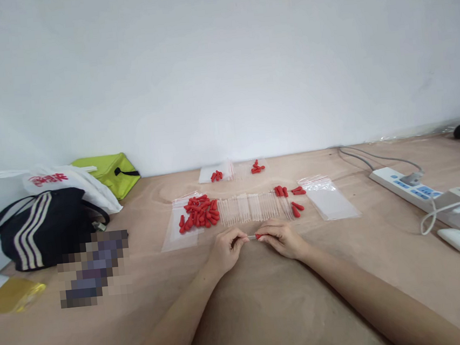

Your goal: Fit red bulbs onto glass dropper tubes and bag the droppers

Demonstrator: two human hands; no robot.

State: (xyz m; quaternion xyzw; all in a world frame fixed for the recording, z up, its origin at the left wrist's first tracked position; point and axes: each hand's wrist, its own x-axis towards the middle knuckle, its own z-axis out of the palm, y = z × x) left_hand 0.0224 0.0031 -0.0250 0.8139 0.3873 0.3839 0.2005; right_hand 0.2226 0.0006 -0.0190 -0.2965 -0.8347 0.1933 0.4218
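Forearms (358, 285) nearest; before tube row (244, 209), left hand (227, 248) pinches tube (251, 237), right hand (281, 238) red bulb (258, 236); skewed push could snap tube.

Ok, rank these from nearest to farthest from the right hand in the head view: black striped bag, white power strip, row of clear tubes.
1. Row of clear tubes: just beyond the right hand.
2. White power strip: off to the right.
3. Black striped bag: far over on the left.
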